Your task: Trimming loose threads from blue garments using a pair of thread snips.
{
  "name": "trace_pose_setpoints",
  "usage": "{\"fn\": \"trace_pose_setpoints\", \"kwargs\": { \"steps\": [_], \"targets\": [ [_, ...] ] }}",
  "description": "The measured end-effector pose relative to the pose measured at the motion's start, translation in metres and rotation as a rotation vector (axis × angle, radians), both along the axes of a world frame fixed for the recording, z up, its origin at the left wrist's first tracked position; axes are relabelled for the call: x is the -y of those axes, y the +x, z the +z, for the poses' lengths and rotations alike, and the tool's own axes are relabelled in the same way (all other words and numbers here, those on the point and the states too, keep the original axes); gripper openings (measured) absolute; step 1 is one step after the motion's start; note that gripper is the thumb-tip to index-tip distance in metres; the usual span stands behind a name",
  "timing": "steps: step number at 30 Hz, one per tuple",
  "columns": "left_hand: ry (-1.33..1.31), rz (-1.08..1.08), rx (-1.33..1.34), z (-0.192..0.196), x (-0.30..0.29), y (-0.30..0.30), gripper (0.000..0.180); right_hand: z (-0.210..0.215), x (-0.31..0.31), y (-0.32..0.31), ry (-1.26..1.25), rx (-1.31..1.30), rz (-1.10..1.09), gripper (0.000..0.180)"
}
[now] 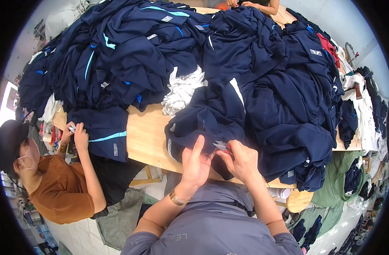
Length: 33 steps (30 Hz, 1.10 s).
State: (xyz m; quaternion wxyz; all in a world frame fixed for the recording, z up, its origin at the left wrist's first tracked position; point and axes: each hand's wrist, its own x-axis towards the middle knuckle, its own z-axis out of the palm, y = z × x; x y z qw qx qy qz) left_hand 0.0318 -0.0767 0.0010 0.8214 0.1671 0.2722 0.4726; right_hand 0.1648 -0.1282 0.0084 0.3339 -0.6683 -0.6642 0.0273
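Observation:
In front of me a navy garment (203, 111) with a white stripe lies bunched over the table edge. My left hand (195, 165) is at its near edge, thumb raised and palm turned inward. The other fingers curl at the dark cloth, partly hidden. Close by on its right, my right hand (241, 162) is closed around small thread snips (220, 145) with red on the handle. Their metal blades point left, toward my left fingertips and the cloth.
Large heaps of navy garments (156, 55) cover the wooden table (145, 134). White scraps (184, 91) lie mid-table. On the left a masked person in brown (65, 187) handles a navy piece with a light-blue stripe (107, 137). Another person's hands (249, 5) show at the far side. A stool (299, 200) stands right.

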Motion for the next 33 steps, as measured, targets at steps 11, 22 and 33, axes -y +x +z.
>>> {"fn": "trace_pose_setpoints", "kwargs": {
  "steps": [11,22,33],
  "targets": [
    [0.008,-0.054,0.024,0.003,0.002,-0.003,0.024,-0.002,-0.002,0.0,0.024,0.022,0.005,0.03],
    [0.107,-0.137,0.189,-0.014,-0.004,-0.003,0.021,0.008,-0.002,-0.026,-0.081,-0.75,-0.004,0.014],
    [-0.016,-0.038,0.18,0.006,-0.012,-0.001,0.015,0.001,0.016,0.003,-0.241,-0.918,0.277,0.022]
  ]
}}
